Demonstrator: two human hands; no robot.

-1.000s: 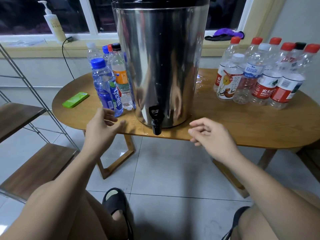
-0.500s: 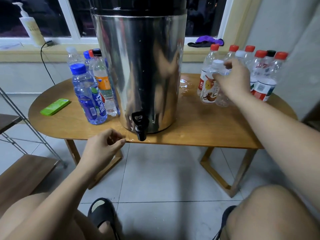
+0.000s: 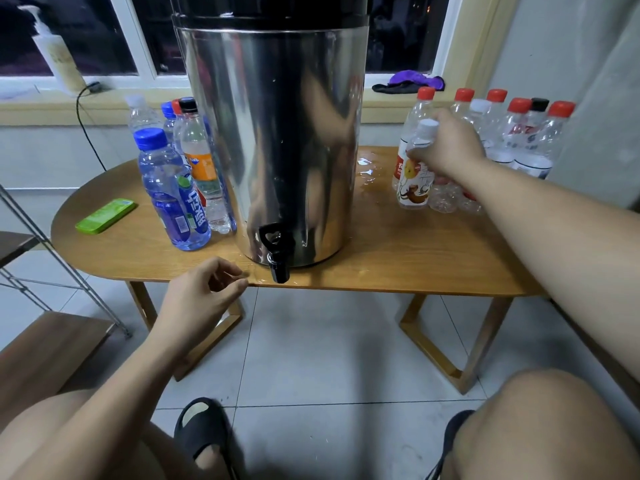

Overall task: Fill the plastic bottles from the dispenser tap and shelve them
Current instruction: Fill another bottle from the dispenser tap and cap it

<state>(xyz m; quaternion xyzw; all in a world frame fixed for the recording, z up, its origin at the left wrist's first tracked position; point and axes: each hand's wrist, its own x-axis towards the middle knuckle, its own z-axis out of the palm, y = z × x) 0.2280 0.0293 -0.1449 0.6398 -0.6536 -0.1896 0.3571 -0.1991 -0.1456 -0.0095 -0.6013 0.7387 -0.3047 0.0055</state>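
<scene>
On the wooden table a steel dispenser has a blue bottle with white Chinese lettering at its left, the right hand grips a white-capped, fruit-labelled bottle by the neck, and the left hand hangs loosely curled, empty, by the tap.

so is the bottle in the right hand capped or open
Capped: a white cap tops the bottle above the right hand's grip.
</scene>
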